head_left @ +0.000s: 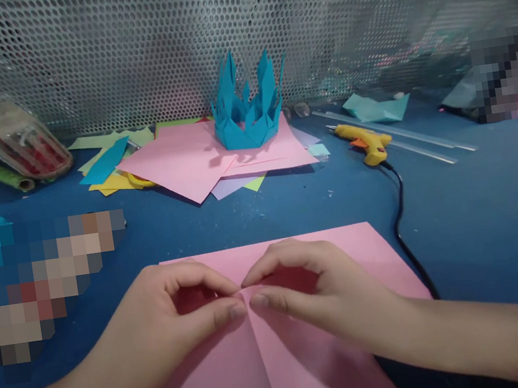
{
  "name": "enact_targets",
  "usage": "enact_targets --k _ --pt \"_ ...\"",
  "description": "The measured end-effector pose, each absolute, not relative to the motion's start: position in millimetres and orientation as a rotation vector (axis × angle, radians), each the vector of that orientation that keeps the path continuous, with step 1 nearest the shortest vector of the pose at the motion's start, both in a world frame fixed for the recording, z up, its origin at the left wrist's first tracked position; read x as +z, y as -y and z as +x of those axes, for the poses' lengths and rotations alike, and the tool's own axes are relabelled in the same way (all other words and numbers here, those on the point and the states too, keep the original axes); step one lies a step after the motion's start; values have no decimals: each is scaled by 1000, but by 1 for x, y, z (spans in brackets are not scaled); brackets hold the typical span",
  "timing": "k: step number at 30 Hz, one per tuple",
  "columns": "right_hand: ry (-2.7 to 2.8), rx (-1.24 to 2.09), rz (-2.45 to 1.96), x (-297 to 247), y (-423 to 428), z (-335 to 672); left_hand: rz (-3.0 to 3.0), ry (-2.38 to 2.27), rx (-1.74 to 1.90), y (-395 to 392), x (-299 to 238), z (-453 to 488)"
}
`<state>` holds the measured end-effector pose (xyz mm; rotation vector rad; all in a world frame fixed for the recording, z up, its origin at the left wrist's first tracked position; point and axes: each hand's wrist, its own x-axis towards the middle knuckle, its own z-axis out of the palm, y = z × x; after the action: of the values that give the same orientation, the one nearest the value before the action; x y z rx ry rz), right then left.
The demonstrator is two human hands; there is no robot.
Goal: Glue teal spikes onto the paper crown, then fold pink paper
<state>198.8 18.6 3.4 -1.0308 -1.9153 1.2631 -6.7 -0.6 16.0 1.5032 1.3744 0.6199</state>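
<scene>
A large pink sheet of paper [203, 381] lies in front of me, with a crease running down its middle toward the near side. My left hand [189, 313] pinches the paper at the top of that crease between thumb and fingers. Right beside it, my right hand [304, 277] pinches the same spot, the fingertips of both hands nearly touching. A small edge of paper rises between them. Part of the sheet is hidden under the hands and wrists.
Behind stand a blue folded-paper crown [247, 131] and stacked pink sheets [168, 168]. A yellow glue gun [367, 140] with a black cord [400, 219] lies right, near clear glue sticks [426, 148]. A jar [23, 140] is at left; perforated metal [123, 52] backs the blue table [477, 240].
</scene>
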Motion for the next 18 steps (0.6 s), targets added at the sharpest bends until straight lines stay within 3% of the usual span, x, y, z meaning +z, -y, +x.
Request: enact_targets --k 18 --pt "1873 1310 -1187 1 -14 196 1502 -1415 560 5 13 -4"
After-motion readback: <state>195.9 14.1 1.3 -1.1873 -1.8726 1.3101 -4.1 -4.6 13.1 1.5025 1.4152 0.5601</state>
